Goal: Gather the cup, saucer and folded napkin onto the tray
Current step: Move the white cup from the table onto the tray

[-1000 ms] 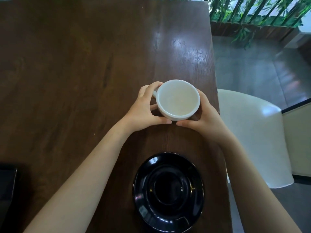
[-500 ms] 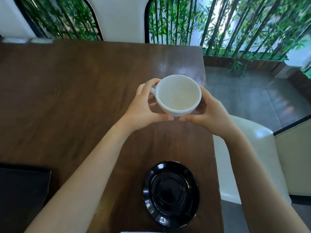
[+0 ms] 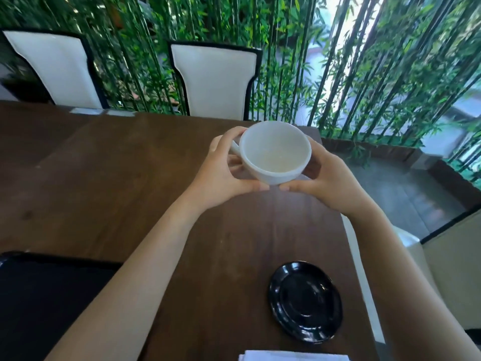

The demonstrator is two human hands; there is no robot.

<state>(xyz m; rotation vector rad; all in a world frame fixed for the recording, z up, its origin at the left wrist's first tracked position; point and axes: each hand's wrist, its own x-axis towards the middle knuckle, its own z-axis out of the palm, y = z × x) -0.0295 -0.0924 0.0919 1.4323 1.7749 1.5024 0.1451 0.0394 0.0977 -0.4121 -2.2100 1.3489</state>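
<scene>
An empty white cup point(image 3: 274, 152) is held above the dark wooden table point(image 3: 117, 183) by both hands. My left hand point(image 3: 223, 173) grips its handle side and my right hand point(image 3: 328, 175) cups the opposite wall. A glossy black saucer point(image 3: 305, 300) lies flat on the table near the right edge, below the cup. The white folded napkin point(image 3: 294, 356) shows only as a strip at the bottom edge. A black tray point(image 3: 46, 295) lies at the lower left, partly behind my left forearm.
Two white chairs point(image 3: 216, 79) with black frames stand at the table's far side. Bamboo stalks point(image 3: 377, 74) fill the background. The table's right edge drops to a white seat point(image 3: 406, 238) and a dark floor.
Both hands have raised the cup off the table. The view has tilted up, so the chairs, bamboo, tray and napkin edge have come into sight.
</scene>
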